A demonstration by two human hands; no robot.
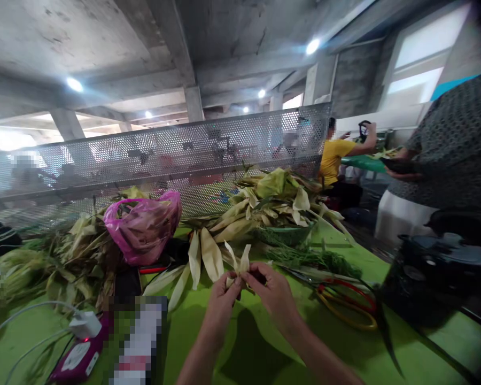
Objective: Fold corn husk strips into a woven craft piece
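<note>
Near the middle of the green table [180, 342], a pale corn husk [243, 263] is pinched between my two hands, its split tips pointing up. My left hand [223, 293] grips its lower left side with thumb and fingers closed. From the right, my right hand [268, 286] pinches the same piece. Loose corn husks [210, 256] fan out just beyond my hands. Behind them a heap of dried husks [278, 195] fills a green basket [286, 235]. The fingers partly cover the lower end of the husk I hold.
A pink plastic bag [144, 230] stands among husks at left. Thin green stalks [316, 259] and scissors with red and yellow handles [347, 307] lie at right. A purple power strip [80, 355] with a white charger is front left. A person [444, 144] stands right; another wears yellow.
</note>
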